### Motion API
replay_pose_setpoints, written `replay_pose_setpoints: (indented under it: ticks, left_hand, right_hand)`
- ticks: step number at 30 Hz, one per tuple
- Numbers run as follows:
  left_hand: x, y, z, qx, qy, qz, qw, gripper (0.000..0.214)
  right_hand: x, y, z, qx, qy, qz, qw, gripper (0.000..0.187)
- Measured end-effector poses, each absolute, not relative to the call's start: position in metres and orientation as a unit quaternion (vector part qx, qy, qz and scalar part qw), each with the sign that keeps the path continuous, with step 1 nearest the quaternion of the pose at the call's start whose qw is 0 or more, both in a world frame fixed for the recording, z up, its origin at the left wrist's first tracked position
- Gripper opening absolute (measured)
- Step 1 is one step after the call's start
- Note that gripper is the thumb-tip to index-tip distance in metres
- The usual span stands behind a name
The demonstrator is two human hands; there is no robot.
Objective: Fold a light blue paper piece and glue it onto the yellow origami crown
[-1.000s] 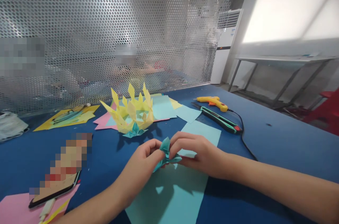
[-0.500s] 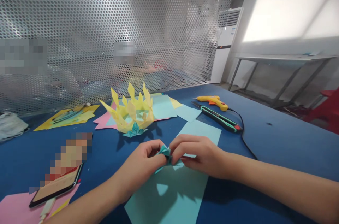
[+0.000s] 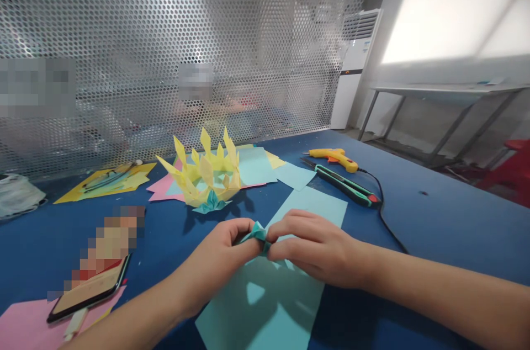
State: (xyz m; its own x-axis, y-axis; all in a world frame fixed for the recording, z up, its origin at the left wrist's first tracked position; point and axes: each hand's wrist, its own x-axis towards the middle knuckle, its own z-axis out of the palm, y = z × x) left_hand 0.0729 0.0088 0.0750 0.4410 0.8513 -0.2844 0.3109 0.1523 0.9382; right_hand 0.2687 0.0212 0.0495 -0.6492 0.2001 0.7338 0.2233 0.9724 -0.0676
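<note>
A small folded piece of teal paper point(image 3: 257, 231) is pinched between my two hands, above a light-blue paper sheet point(image 3: 265, 306). My left hand point(image 3: 229, 242) grips its left side with thumb and forefinger. On the other side, the fingertips of my right hand point(image 3: 312, 242) close on its right edge, hiding part of the folds. Beyond my hands stands a yellow paper crown point(image 3: 205, 170) with pointed tips. A teal folded paper ornament point(image 3: 212, 202) sits at the crown's front.
A yellow glue gun point(image 3: 333, 158) and a black-and-green utility knife point(image 3: 348, 185) lie at the right, with a black cord point(image 3: 383, 212). At the left are a phone point(image 3: 93, 290), pink paper point(image 3: 28, 322) and yellow sheets point(image 3: 70, 192). A perforated metal screen point(image 3: 144, 63) borders the table.
My right hand's fingers have shifted and curled lower around the folded paper's right edge. The folded paper has turned slightly; my left hand keeps its pinch.
</note>
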Motion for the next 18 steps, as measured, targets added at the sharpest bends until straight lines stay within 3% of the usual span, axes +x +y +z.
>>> replay_pose_setpoints:
  ticks: [14,18]
  left_hand:
    - [0.0706,0.0160,0.0674,0.650,0.492,0.264,0.515,0.015]
    - [0.0705,0.0148,0.0696,0.640,0.489,0.255,0.535,0.018]
  right_hand:
    - [0.2690,0.0243,0.0500,-0.157,-0.912,0.007,0.378,0.022]
    - [0.2714,0.0280,0.0494,-0.163,-0.916,0.014,0.366,0.019]
